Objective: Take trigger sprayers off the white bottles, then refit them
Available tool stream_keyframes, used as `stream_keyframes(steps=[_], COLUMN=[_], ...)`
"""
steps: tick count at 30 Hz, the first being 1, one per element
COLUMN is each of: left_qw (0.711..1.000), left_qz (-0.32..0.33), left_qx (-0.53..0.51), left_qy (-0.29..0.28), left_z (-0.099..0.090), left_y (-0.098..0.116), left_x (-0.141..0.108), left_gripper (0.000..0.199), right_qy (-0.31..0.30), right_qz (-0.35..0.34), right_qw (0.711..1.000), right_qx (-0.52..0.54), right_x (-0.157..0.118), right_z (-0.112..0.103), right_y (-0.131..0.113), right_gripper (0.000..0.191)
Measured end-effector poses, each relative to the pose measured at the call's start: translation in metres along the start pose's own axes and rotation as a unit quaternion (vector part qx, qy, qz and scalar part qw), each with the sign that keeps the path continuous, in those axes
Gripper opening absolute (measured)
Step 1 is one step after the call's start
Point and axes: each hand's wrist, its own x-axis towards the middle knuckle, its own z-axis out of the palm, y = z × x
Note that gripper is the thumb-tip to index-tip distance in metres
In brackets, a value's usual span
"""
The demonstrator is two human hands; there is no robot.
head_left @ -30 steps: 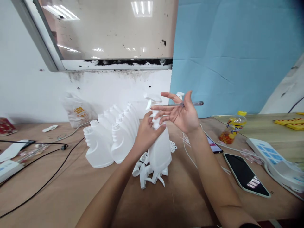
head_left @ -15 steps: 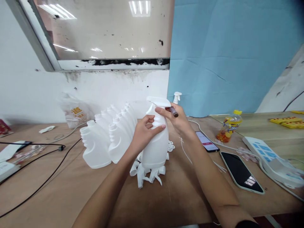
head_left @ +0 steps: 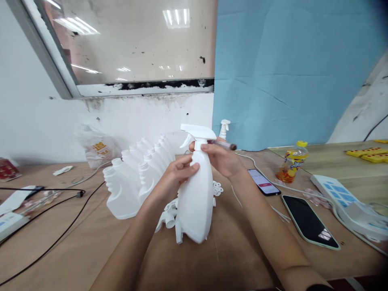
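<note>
A white spray bottle [head_left: 195, 198] with a trigger spray head [head_left: 198, 131] on its neck is held up in front of me, its base tilted slightly toward me. My left hand [head_left: 178, 171] is closed round the upper body from the left. At the neck, just under the spray head, the thumb and fingers of my right hand [head_left: 222, 159] close on the collar. A dark pen-like stick [head_left: 226, 144] is also tucked in my right hand and points right. Loose white trigger heads [head_left: 169, 216] lie on the table behind and left of the bottle.
Several open white bottles [head_left: 121, 194] stand in rows at left. White rings [head_left: 217, 188] lie behind the held bottle; another spray bottle [head_left: 223, 128] stands by the blue sheet. Two phones [head_left: 309, 220], [head_left: 263, 182], a drink bottle [head_left: 292, 161] and cables are at right.
The held bottle has come lower and nearer, its base swinging toward me. My right hand has shifted from the spray head down to the neck, and the pen-like stick has turned in it.
</note>
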Motion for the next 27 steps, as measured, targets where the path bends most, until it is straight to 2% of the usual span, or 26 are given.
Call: stream_keyframes(steps=[3,7,12,14,16,17,18,20,21,23,24,25,27], left_qw=[0.999,0.995,0.965,0.946,0.937,0.946,0.962,0.976,0.968,0.926,0.903,0.874,0.831], left_qz=[-0.015,-0.037,-0.114,-0.134,-0.143,-0.123,-0.109,-0.053,-0.034,-0.017,0.012,0.058,0.130], left_qx=[-0.032,-0.089,-0.225,-0.267,-0.285,-0.274,-0.245,-0.159,-0.109,0.009,0.072,0.135,0.234], left_qy=[-0.006,0.006,-0.070,-0.125,-0.145,-0.118,-0.046,0.137,0.223,0.378,0.424,0.464,0.487], left_z=[-0.001,-0.001,-0.001,-0.003,-0.009,-0.014,-0.022,-0.043,-0.056,-0.083,-0.096,-0.107,-0.126], left_y=[-0.002,-0.004,-0.009,-0.016,-0.025,-0.030,-0.034,-0.040,-0.042,-0.043,-0.043,-0.044,-0.047], left_x=[-0.015,-0.034,-0.059,-0.075,-0.097,-0.109,-0.121,-0.143,-0.151,-0.161,-0.163,-0.162,-0.157], left_gripper=[0.032,0.033,0.038,0.039,0.042,0.043,0.041,0.044,0.044,0.046,0.049,0.051,0.054], right_qy=[-0.085,-0.090,-0.124,-0.102,-0.039,-0.001,0.036,0.092,0.114,0.142,0.151,0.159,0.178], right_qz=[0.051,0.071,0.089,0.070,0.025,0.008,0.003,0.017,0.032,0.079,0.099,0.126,0.174], right_qw=[0.995,0.993,0.981,0.974,0.970,0.969,0.967,0.961,0.956,0.940,0.933,0.926,0.919], right_qx=[0.006,0.016,0.118,0.188,0.238,0.249,0.252,0.260,0.270,0.299,0.313,0.318,0.306], right_x=[-0.006,-0.015,-0.033,-0.036,-0.034,-0.034,-0.034,-0.039,-0.044,-0.059,-0.067,-0.076,-0.089], right_z=[0.002,0.008,0.021,0.013,-0.009,-0.024,-0.041,-0.076,-0.092,-0.118,-0.129,-0.138,-0.151], right_y=[-0.006,-0.004,0.007,0.008,0.008,0.007,0.008,0.013,0.018,0.032,0.040,0.048,0.062], right_gripper=[0.035,0.031,0.028,0.028,0.024,0.020,0.016,0.009,0.008,0.010,0.010,0.009,0.007])
